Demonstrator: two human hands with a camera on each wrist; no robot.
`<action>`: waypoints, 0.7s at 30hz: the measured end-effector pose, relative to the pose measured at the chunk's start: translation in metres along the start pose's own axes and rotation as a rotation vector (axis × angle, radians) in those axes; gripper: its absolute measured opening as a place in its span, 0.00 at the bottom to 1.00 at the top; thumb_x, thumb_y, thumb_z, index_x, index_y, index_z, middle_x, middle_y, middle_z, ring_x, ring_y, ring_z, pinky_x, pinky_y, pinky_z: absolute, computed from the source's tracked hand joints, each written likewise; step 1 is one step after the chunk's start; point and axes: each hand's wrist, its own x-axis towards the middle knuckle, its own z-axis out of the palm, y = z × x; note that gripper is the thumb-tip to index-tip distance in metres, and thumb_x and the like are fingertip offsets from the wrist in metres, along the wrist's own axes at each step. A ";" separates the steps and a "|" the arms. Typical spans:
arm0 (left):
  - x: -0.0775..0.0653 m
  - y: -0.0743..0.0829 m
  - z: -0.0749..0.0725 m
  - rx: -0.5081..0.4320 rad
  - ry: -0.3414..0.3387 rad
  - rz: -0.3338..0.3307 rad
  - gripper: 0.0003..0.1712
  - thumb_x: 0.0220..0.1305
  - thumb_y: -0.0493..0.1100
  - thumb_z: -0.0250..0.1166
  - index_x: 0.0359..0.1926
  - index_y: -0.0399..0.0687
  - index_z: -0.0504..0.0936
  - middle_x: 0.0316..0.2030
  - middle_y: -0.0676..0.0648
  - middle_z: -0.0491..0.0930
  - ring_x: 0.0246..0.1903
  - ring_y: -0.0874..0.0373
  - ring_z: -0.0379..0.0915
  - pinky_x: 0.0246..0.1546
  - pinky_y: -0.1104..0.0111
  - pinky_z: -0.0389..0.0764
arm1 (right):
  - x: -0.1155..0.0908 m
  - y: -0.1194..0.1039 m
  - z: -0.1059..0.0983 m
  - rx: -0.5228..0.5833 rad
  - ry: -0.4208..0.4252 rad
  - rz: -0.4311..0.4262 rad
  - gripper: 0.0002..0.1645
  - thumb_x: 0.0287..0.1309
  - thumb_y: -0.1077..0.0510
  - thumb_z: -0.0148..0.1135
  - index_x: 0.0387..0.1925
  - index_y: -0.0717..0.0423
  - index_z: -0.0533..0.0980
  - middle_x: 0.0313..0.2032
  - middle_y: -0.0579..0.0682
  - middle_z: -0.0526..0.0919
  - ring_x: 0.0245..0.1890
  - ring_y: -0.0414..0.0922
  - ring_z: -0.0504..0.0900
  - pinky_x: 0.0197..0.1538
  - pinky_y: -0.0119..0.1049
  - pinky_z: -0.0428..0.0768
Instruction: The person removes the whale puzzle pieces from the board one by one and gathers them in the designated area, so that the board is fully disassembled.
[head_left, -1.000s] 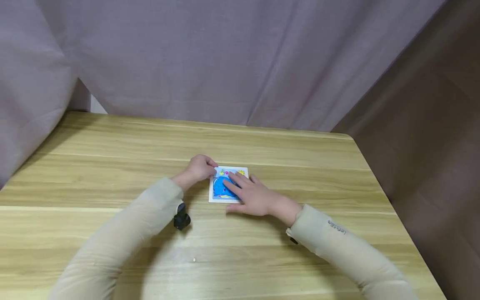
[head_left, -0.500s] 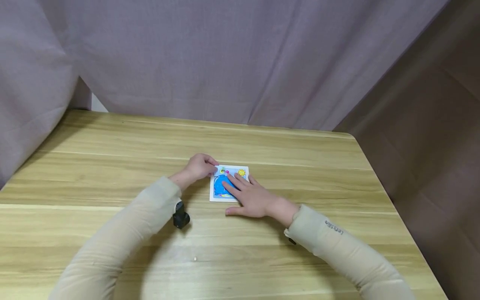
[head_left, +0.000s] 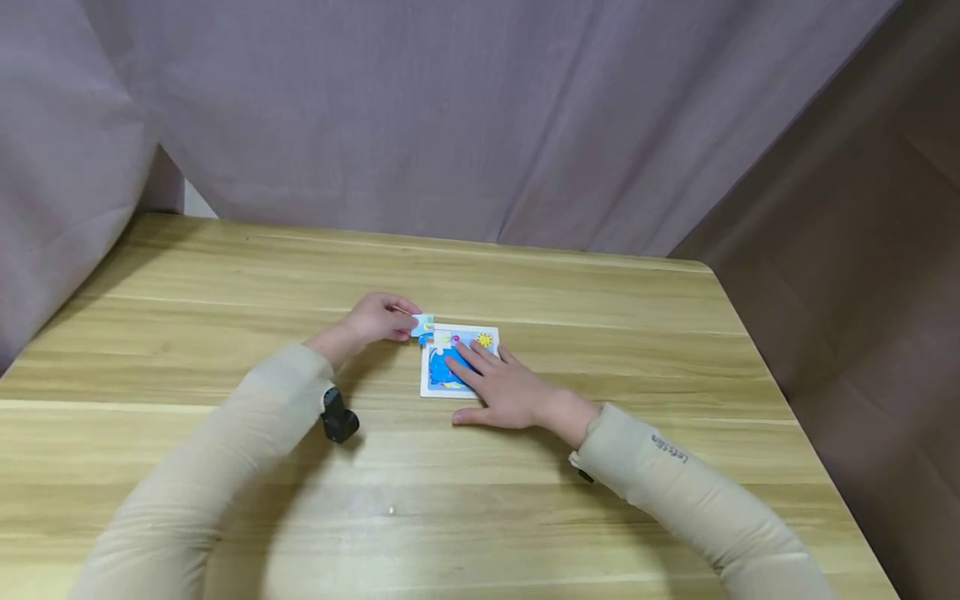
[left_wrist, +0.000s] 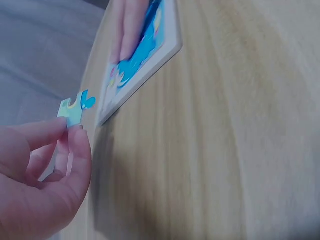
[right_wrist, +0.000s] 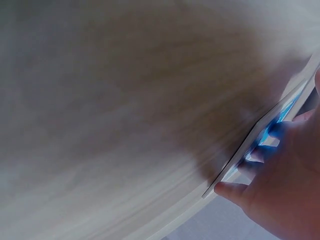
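A square jigsaw puzzle (head_left: 442, 377) with a white border, a blue whale and a yellow sun lies flat on the table. Its upper left corner shows a pale gap. My left hand (head_left: 372, 317) pinches a jigsaw piece (left_wrist: 74, 111) between thumb and fingers, just off that corner. The piece is light blue with a darker blue tab and has a rounded notch. Across the puzzle's right part rests my right hand (head_left: 510, 393), fingers spread and straight, hiding some of the picture. In the right wrist view its fingers (right_wrist: 260, 152) lie over the board.
The wooden table (head_left: 600, 333) extends around the puzzle on every side. Grey curtains (head_left: 390, 125) hang behind its far edge, and a brown drape (head_left: 847, 208) hangs at the right. A black wrist camera (head_left: 340, 417) sits at my left cuff.
My left hand has lifted the corner piece out of the puzzle and moved it slightly up and left, uncovering a pale gap. My right hand stays on the board.
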 end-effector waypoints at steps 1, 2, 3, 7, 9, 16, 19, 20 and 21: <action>-0.001 0.000 -0.003 -0.007 -0.004 -0.002 0.17 0.63 0.33 0.58 0.51 0.28 0.74 0.33 0.47 0.75 0.26 0.66 0.72 0.33 0.77 0.80 | 0.000 0.000 0.000 -0.001 0.002 -0.001 0.51 0.58 0.25 0.40 0.73 0.42 0.38 0.74 0.47 0.32 0.74 0.49 0.34 0.72 0.58 0.42; -0.001 0.000 -0.005 -0.016 -0.011 -0.003 0.17 0.63 0.32 0.58 0.51 0.27 0.73 0.33 0.47 0.74 0.26 0.66 0.72 0.33 0.77 0.80 | 0.000 0.001 0.000 -0.003 0.004 -0.003 0.50 0.58 0.25 0.40 0.73 0.42 0.39 0.74 0.47 0.32 0.74 0.49 0.34 0.72 0.58 0.42; -0.002 0.001 -0.008 -0.023 -0.018 -0.005 0.17 0.63 0.32 0.57 0.52 0.27 0.73 0.33 0.47 0.74 0.26 0.65 0.72 0.33 0.77 0.80 | 0.000 0.001 0.000 -0.002 0.005 -0.004 0.50 0.58 0.25 0.39 0.73 0.42 0.39 0.74 0.47 0.32 0.74 0.49 0.34 0.72 0.58 0.42; -0.005 0.000 -0.018 -0.035 -0.039 -0.015 0.17 0.65 0.32 0.55 0.54 0.27 0.71 0.35 0.46 0.73 0.28 0.65 0.72 0.34 0.77 0.80 | -0.001 0.000 -0.001 0.004 0.015 -0.015 0.50 0.58 0.26 0.40 0.73 0.43 0.40 0.74 0.49 0.34 0.74 0.50 0.36 0.72 0.59 0.43; -0.008 0.000 -0.023 -0.045 -0.044 -0.021 0.18 0.66 0.32 0.53 0.55 0.27 0.69 0.36 0.46 0.72 0.29 0.65 0.72 0.35 0.78 0.81 | -0.002 0.000 -0.002 0.004 0.013 -0.016 0.50 0.59 0.26 0.41 0.73 0.44 0.40 0.74 0.49 0.34 0.74 0.51 0.36 0.72 0.59 0.42; -0.019 -0.001 -0.045 -0.140 -0.040 -0.006 0.22 0.65 0.30 0.52 0.58 0.22 0.64 0.30 0.53 0.74 0.27 0.68 0.73 0.34 0.80 0.80 | -0.002 -0.001 -0.002 0.002 0.014 -0.018 0.50 0.59 0.26 0.41 0.73 0.44 0.40 0.74 0.49 0.33 0.74 0.51 0.36 0.72 0.59 0.42; -0.024 -0.003 -0.056 -0.162 -0.040 0.001 0.23 0.65 0.29 0.52 0.59 0.20 0.62 0.28 0.55 0.75 0.27 0.69 0.74 0.34 0.80 0.80 | -0.002 -0.001 -0.002 0.002 0.011 -0.015 0.50 0.59 0.26 0.41 0.73 0.44 0.39 0.74 0.48 0.32 0.74 0.51 0.35 0.72 0.58 0.42; -0.025 -0.004 -0.059 -0.160 -0.038 0.001 0.23 0.65 0.29 0.51 0.59 0.20 0.61 0.28 0.56 0.75 0.27 0.69 0.74 0.34 0.81 0.79 | -0.002 -0.002 -0.002 0.000 0.008 -0.013 0.51 0.59 0.26 0.40 0.73 0.44 0.39 0.74 0.48 0.31 0.74 0.50 0.35 0.72 0.58 0.42; -0.027 -0.005 -0.063 -0.157 -0.037 0.001 0.23 0.66 0.29 0.51 0.60 0.20 0.61 0.28 0.56 0.75 0.27 0.70 0.74 0.34 0.81 0.79 | -0.002 -0.002 -0.002 0.000 0.008 -0.013 0.51 0.59 0.26 0.41 0.73 0.44 0.39 0.74 0.48 0.31 0.74 0.50 0.35 0.72 0.58 0.42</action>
